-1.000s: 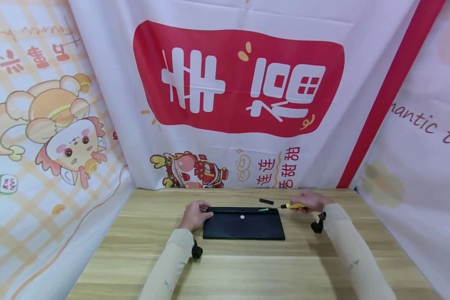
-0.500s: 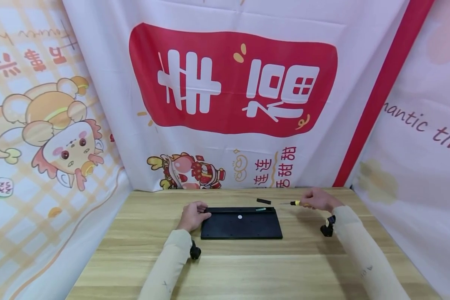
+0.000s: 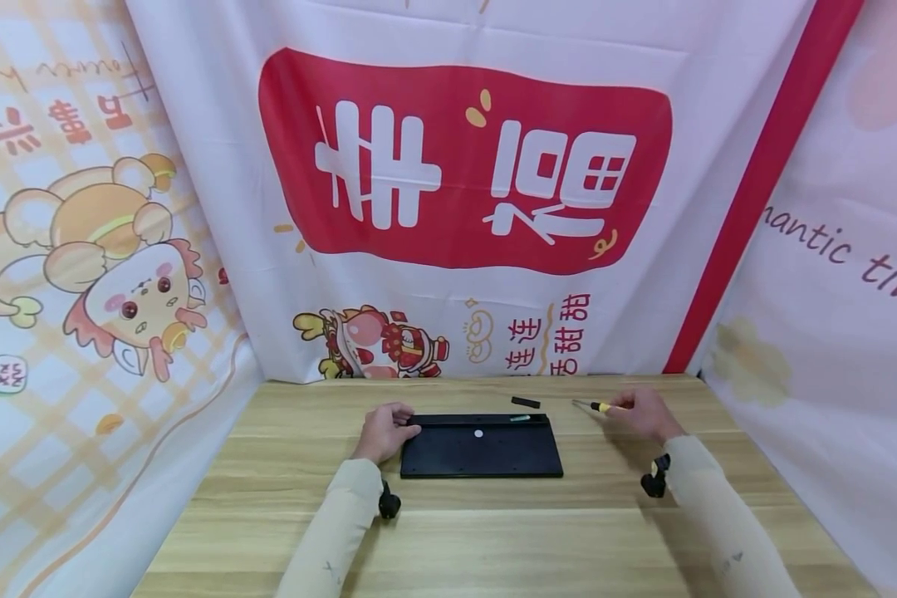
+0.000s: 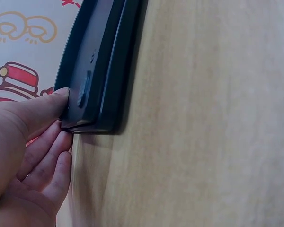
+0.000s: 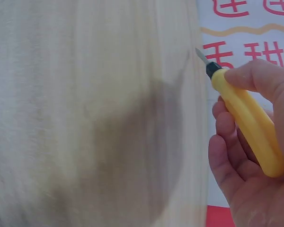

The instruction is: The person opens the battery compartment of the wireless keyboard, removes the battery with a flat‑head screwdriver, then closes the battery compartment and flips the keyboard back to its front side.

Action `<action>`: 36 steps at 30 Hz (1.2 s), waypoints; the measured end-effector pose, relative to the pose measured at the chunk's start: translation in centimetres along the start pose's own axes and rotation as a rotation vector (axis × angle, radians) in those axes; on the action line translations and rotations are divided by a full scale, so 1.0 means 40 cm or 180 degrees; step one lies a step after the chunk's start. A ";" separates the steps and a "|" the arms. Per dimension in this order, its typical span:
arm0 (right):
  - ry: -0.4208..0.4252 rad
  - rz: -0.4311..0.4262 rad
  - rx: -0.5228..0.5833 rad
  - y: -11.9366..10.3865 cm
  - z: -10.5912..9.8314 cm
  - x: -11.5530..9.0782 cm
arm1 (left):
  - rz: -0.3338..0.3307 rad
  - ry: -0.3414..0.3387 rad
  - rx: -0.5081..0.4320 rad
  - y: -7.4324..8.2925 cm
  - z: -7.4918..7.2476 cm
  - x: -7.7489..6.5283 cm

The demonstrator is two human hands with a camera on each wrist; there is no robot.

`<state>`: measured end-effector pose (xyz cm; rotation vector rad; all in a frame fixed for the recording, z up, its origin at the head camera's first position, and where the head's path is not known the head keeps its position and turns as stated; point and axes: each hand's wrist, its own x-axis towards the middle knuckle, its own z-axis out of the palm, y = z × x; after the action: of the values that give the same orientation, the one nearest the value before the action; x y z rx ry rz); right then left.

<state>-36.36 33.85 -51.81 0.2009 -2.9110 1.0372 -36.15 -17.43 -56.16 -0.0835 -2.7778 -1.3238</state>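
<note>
A black keyboard [image 3: 482,455] lies face down on the wooden table, a round white sticker on its underside. My left hand [image 3: 381,432] grips its far left corner; in the left wrist view the thumb [image 4: 59,97] lies on the keyboard's raised edge, with the other fingers curled below the corner. Near the far right corner, a small green battery [image 3: 520,418] sits in an uncovered slot. Off to the right of the keyboard, my right hand [image 3: 646,413] holds a screwdriver by its yellow handle [image 5: 248,120], thumb near the collar. Its metal tip points left, away from the keyboard's surface.
A small black battery cover [image 3: 526,402] lies on the table just behind the keyboard. Printed cloth hangs along the table's back edge [image 3: 463,332] and on both sides. Wooden tabletop [image 3: 478,540] stretches in front of the keyboard.
My right hand has drawn the screwdriver away from the battery slot to the right, then lowered slightly toward me. The left hand keeps its hold on the keyboard corner.
</note>
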 end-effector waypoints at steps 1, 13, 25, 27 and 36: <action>0.0032 0.0010 0.0000 0.004 0.006 -0.001 | 0.0007 -0.0001 0.0005 0.000 0.000 0.000; 0.0217 -0.0005 -0.0190 0.058 0.066 -0.018 | -0.0029 -0.0037 -0.0004 0.006 0.004 -0.005; 0.0040 0.0001 -0.0616 0.041 0.081 -0.017 | 0.0052 -0.0019 -0.0017 -0.003 0.005 -0.001; 0.0009 0.0044 -0.0693 0.043 0.084 -0.014 | 0.0040 -0.0031 -0.0021 -0.002 0.006 -0.001; 0.0104 -0.0152 -0.0836 0.012 0.074 -0.011 | 0.0002 0.0018 0.0016 0.007 0.000 -0.001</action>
<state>-35.98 32.41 -54.45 0.2378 -2.9566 0.6360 -36.10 -17.27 -55.94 -0.0802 -2.7761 -1.3149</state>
